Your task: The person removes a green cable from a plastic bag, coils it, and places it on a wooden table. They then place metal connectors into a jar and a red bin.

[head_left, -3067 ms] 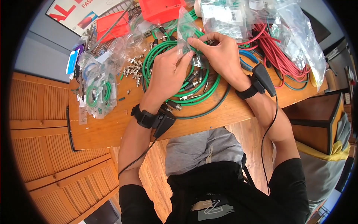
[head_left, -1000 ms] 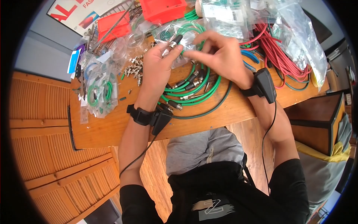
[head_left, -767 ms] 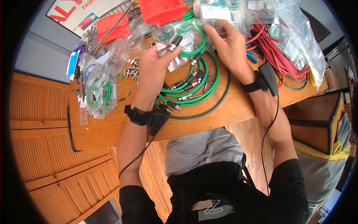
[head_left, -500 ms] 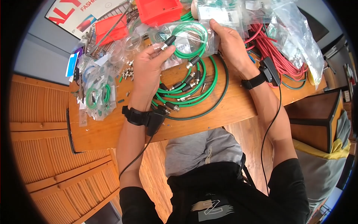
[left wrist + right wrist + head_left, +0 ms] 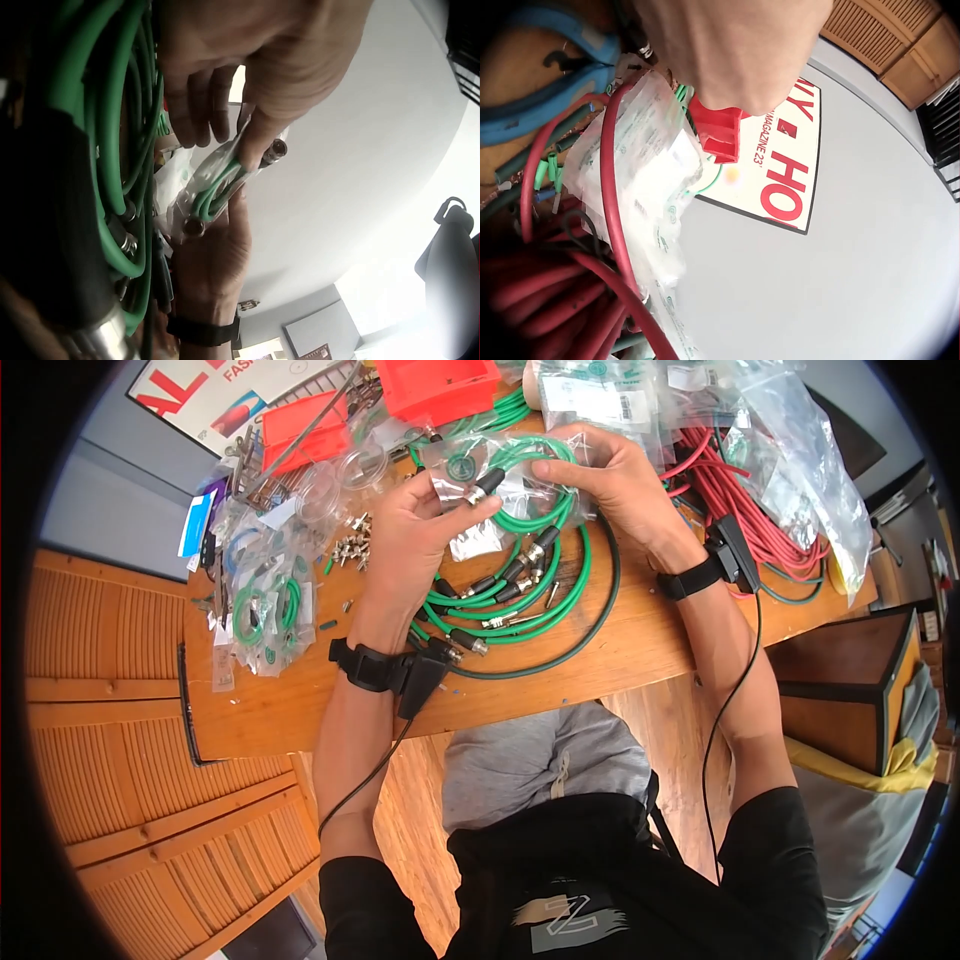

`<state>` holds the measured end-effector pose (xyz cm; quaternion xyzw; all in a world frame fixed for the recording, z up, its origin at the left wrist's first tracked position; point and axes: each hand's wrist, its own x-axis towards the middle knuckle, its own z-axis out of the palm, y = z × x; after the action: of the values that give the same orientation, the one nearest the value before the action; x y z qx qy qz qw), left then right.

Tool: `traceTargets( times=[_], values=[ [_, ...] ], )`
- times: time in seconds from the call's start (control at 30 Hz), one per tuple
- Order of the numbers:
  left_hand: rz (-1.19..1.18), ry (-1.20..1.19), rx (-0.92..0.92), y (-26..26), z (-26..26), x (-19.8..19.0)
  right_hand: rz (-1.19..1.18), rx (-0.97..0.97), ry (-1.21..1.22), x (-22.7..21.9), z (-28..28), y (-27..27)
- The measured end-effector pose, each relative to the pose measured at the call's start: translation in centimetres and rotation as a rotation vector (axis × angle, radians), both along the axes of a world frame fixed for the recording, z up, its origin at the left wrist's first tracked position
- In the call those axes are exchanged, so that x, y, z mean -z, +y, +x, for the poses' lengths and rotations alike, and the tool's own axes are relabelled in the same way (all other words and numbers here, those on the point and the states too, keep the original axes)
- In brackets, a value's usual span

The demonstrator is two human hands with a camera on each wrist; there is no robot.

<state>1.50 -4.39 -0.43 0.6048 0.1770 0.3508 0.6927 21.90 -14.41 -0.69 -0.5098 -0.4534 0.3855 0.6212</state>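
Note:
Between the hands, in the head view, is a clear plastic bag point(image 5: 461, 468) with a coiled green cable point(image 5: 520, 523) in or against it; I cannot tell which. My left hand point(image 5: 408, 540) pinches the bag's left side, beside a black-sleeved connector point(image 5: 487, 486). On the right, my right hand point(image 5: 628, 490) grips the coil and bag, thumb on top. The left wrist view shows the left hand point(image 5: 262, 60) above, its thumb on the bag near a metal connector point(image 5: 276, 151). Only the back of the right hand point(image 5: 731, 56) shows in the right wrist view.
Larger green cable coils point(image 5: 560, 622) lie below the bag on the wooden table point(image 5: 330, 710). Loose metal connectors point(image 5: 352, 550) and bagged cables point(image 5: 270, 605) are to the left. Red cables point(image 5: 740, 510), blue-handled pliers point(image 5: 555, 105) and plastic bags are at right; red bins point(image 5: 438, 395) stand behind.
The hands were close together over a bag; they then moved apart, spreading it with the green coil. Since half a second ago, bag and coil have shifted right, and the right thumb has moved onto the coil.

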Motion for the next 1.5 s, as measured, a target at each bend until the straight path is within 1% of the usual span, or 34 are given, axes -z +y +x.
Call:
traceTargets(
  times=[0.1, 0.2, 0.3, 0.4, 0.5, 0.6, 0.7, 0.8, 0.9, 1.0, 1.1, 1.2, 1.3, 1.4, 1.5],
  values=[
    [-0.037, -0.018, 0.095, -0.2, 0.0, -0.4, -0.007, 0.004, -0.009, 0.3, 0.1, 0.2],
    [-0.248, -0.102, 0.13, 0.1, 0.0, -0.3, -0.029, 0.01, 0.002, 0.2, -0.1, 0.1],
    [-0.262, 0.037, 0.048, 1.0, -0.3, 0.9, -0.044, -0.027, 0.004, 0.3, -0.3, 0.1],
    [-0.1, 0.054, -0.044, 1.2, -0.2, 1.6, -0.052, -0.047, 0.078, 0.5, -0.8, 0.1],
    [-0.11, -0.002, -0.053, 1.0, -0.1, 1.4, -0.041, -0.034, 0.099, 0.5, -1.2, 0.2],
    [0.014, 0.065, -0.16, 0.6, 0.2, 1.4, -0.06, -0.027, 0.135, 0.4, -1.1, 0.2],
    [0.038, 0.023, -0.213, 0.6, 0.2, 1.6, -0.104, -0.051, 0.111, 0.1, -1.2, 0.0],
    [0.016, 0.034, -0.236, 0.5, -0.1, 1.3, -0.126, -0.1, 0.097, 0.1, -1.3, 0.0],
    [0.025, -0.037, -0.194, 0.9, -0.3, 1.6, -0.143, -0.1, 0.082, 0.0, -1.5, 0.0],
    [0.078, -0.001, -0.221, 0.9, -0.3, 1.6, -0.144, -0.07, 0.054, 0.1, -1.6, 0.0],
    [0.148, -0.049, -0.295, 0.1, 0.3, 1.1, -0.135, -0.107, 0.047, 0.0, -1.5, 0.0],
    [0.222, 0.036, -0.326, 0.2, 0.1, 1.1, -0.046, -0.095, 0.043, -0.2, -2.0, -0.1],
    [0.218, 0.004, -0.291, 0.5, 0.2, 0.9, -0.099, -0.08, -0.017, -0.4, -1.9, -0.2],
    [0.095, -0.053, -0.121, 0.7, 0.3, 1.3, -0.052, -0.01, -0.215, 0.9, -1.9, 0.3],
    [0.124, -0.025, -0.086, -0.1, 0.9, 1.4, 0.036, -0.145, -0.128, 1.0, -2.6, 0.3]
  ],
)
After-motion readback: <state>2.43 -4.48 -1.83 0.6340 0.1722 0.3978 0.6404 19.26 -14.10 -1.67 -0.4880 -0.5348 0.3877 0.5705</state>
